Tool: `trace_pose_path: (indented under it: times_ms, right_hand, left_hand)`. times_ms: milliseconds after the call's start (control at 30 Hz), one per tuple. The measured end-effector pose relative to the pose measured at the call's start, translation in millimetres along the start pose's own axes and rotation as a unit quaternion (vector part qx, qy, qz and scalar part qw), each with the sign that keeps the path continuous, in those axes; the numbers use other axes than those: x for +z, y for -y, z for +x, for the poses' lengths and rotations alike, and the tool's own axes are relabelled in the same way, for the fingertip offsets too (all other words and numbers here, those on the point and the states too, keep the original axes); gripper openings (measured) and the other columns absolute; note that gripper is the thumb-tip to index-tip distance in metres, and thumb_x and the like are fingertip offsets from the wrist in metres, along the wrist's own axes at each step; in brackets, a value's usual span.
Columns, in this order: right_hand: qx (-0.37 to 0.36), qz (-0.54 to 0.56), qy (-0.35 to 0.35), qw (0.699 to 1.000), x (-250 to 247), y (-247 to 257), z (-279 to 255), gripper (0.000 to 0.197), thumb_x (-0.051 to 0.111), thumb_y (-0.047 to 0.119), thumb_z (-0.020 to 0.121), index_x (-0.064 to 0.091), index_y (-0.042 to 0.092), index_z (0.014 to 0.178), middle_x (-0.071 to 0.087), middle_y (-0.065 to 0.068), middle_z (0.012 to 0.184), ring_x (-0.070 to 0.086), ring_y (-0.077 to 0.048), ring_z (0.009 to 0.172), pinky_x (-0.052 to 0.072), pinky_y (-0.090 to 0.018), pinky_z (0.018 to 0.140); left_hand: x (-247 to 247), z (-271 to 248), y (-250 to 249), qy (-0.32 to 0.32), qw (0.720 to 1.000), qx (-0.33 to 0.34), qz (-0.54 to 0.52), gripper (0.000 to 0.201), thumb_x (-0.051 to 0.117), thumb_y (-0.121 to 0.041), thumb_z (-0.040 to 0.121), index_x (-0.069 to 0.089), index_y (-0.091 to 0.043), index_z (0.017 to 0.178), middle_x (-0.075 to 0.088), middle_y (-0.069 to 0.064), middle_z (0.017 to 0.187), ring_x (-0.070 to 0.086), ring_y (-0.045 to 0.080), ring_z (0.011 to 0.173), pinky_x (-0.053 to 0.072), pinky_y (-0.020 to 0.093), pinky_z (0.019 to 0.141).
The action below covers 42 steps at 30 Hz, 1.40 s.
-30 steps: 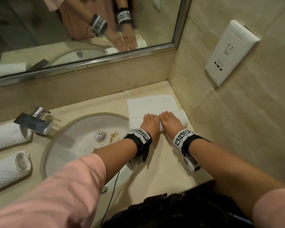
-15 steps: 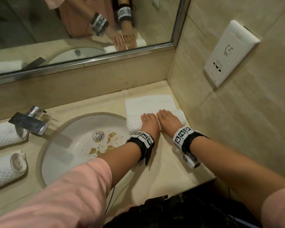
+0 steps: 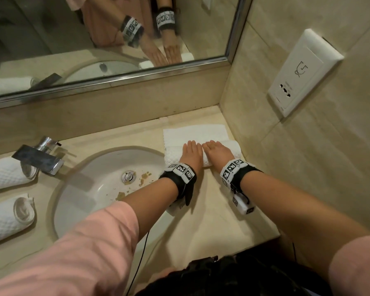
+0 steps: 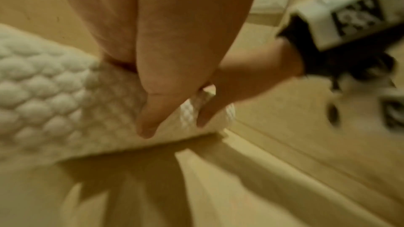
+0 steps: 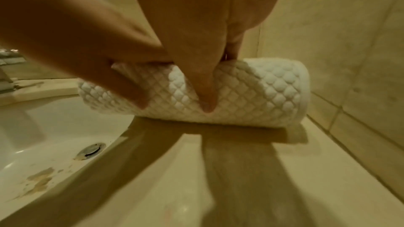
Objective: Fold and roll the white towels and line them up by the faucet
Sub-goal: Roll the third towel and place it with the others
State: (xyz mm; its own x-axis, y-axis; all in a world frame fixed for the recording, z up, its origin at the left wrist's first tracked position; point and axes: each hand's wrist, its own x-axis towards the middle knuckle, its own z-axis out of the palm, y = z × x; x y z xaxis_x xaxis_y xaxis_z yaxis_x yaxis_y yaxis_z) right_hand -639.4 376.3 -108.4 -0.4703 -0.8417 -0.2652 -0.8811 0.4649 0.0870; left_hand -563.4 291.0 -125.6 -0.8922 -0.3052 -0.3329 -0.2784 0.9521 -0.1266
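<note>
A white waffle-textured towel (image 3: 194, 133) lies on the counter right of the sink, its near part wound into a roll (image 3: 173, 155) and its far part flat towards the wall. My left hand (image 3: 191, 151) and right hand (image 3: 217, 151) sit side by side on the roll, fingers curved over its top. In the right wrist view the roll (image 5: 262, 92) shows both thumbs pressing its near side. In the left wrist view the roll (image 4: 54, 101) is blurred. Two finished towel rolls (image 3: 2, 174) (image 3: 6, 216) lie left of the chrome faucet (image 3: 39, 157).
The white sink basin (image 3: 90, 189) with brown stains lies left of my hands. A tiled wall with a socket plate (image 3: 303, 71) stands close on the right. The mirror (image 3: 115, 39) runs along the back wall. Bare counter (image 3: 212, 231) extends towards me.
Both hands have pushed the roll a little farther away from me, so the roll is thicker and less flat towel lies beyond it.
</note>
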Motion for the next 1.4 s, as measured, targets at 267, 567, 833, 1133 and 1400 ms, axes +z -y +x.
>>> trace_pose_path:
  times_ms: [267, 567, 833, 1133, 1400]
  right_hand:
    - [0.022, 0.001, 0.061, 0.998, -8.8, -3.9, 18.4, 0.033, 0.043, 0.014, 0.098, 0.043, 0.007, 0.130, 0.051, -0.010, 0.131, 0.050, -0.024, 0.119, 0.040, -0.030, 0.096]
    - [0.057, -0.012, 0.003, 0.998, 25.3, 12.3, -6.1, 0.081, 0.042, -0.006, 0.087, -0.009, -0.002, 0.149, -0.014, -0.020, 0.157, -0.010, -0.031, 0.147, -0.004, -0.039, 0.121]
    - [0.056, 0.073, -0.086, 0.992, 35.7, 15.6, -6.5, 0.075, 0.065, -0.015, 0.072, 0.036, -0.008, 0.141, 0.038, -0.025, 0.146, 0.036, -0.036, 0.138, 0.016, -0.039, 0.117]
    - [0.023, 0.054, -0.013, 0.998, 3.1, -1.0, 8.7, 0.060, 0.046, 0.004, 0.095, 0.020, 0.004, 0.149, 0.022, -0.012, 0.157, 0.018, -0.023, 0.146, 0.004, -0.029, 0.119]
    - [0.068, 0.031, -0.008, 0.997, 22.0, 11.5, 6.8, 0.074, 0.041, 0.013, 0.096, -0.008, 0.003, 0.151, -0.010, -0.015, 0.159, -0.009, -0.027, 0.147, -0.002, -0.039, 0.121]
  left_hand:
    - [12.5, -13.8, -13.8, -0.051, 0.998, -0.036, 0.004, 0.059, 0.030, -0.004, 0.096, 0.001, 0.011, 0.146, 0.017, 0.035, 0.148, 0.014, 0.047, 0.140, 0.000, 0.052, 0.117]
    - [-14.8, 11.7, 13.5, -0.018, 0.999, 0.023, -0.016, 0.034, 0.041, -0.004, 0.092, 0.040, 0.000, 0.126, 0.053, 0.017, 0.122, 0.052, 0.031, 0.112, 0.036, 0.037, 0.099]
    - [-7.7, 11.8, 12.1, -0.036, 0.999, 0.002, 0.010, 0.052, 0.040, -0.017, 0.097, 0.022, 0.002, 0.143, 0.038, 0.024, 0.140, 0.037, 0.038, 0.131, 0.018, 0.046, 0.114]
    - [28.1, -8.6, -7.3, -0.096, 0.994, -0.017, 0.045, 0.061, 0.022, -0.016, 0.101, -0.013, 0.008, 0.145, -0.005, 0.031, 0.154, -0.006, 0.046, 0.143, -0.006, 0.051, 0.114]
    - [-3.3, 12.6, 6.9, -0.045, 0.998, 0.026, 0.046, 0.060, 0.034, -0.021, 0.101, 0.007, 0.010, 0.146, 0.023, 0.028, 0.149, 0.023, 0.044, 0.139, 0.013, 0.051, 0.117]
